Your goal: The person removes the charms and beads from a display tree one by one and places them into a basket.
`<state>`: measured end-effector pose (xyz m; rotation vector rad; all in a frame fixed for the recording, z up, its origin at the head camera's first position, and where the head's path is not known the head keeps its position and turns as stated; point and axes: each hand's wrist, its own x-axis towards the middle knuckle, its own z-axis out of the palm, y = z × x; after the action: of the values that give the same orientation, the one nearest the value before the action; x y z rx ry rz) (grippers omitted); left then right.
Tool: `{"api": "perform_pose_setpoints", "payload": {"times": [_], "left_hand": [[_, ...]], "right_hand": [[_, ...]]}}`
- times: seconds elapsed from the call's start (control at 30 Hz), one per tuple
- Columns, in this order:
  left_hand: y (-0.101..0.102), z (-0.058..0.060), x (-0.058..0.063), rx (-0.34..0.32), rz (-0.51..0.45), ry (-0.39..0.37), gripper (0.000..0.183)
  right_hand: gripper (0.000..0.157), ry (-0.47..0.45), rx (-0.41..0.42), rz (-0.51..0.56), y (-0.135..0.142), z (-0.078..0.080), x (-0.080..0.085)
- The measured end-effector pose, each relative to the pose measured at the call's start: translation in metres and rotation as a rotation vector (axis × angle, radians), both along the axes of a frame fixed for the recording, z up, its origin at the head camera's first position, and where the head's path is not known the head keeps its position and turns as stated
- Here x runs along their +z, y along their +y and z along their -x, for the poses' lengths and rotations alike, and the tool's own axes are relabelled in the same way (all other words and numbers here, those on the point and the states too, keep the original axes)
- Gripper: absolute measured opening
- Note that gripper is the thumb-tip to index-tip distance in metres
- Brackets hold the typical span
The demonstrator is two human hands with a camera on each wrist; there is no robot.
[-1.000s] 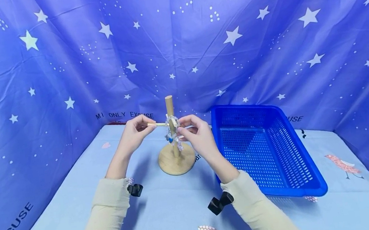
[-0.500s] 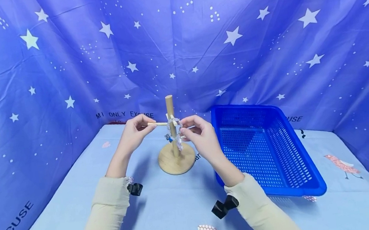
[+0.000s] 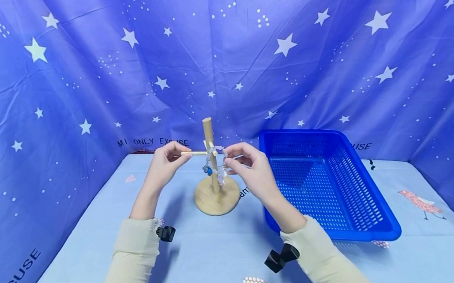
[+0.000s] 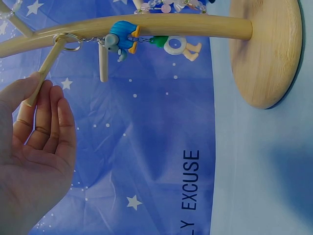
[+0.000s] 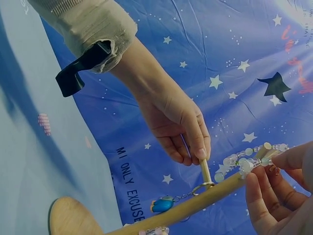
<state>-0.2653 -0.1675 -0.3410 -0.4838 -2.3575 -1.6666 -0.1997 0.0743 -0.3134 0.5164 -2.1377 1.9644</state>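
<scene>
Left hand (image 3: 165, 166) pinches peg (image 3: 200, 153) pointing leftward; right hand (image 3: 253, 169) pinches bracelet (image 5: 246, 165); post (image 3: 208, 130) upright.

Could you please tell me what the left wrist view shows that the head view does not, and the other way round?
Only the left wrist view clearly shows the metal ring around a peg and the green-and-white charm below the blue charm.

Only the head view shows the right hand, pinching some beads, and the basket.

Both show the left hand pinching that peg, the stand, the blue charm, some beads and the starry curtain.
</scene>
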Motion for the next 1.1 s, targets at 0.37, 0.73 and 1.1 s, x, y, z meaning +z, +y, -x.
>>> {"api": "perform_pose_setpoints", "payload": {"times": [0.37,0.73,1.1], "left_hand": [[0.0,0.001,-0.001,-0.002,0.006,-0.008,0.017],[0.0,0.001,-0.001,0.004,0.008,-0.003,0.017],[0.0,0.0,-0.001,-0.002,-0.004,-0.006,0.017]], "right_hand": [[0.018,0.048,0.016,0.008,0.008,-0.007,0.004],[0.018,0.072,0.004,0.025,0.019,-0.013,0.009],[0.018,0.106,-0.043,0.007,0.034,-0.011,0.012]]}}
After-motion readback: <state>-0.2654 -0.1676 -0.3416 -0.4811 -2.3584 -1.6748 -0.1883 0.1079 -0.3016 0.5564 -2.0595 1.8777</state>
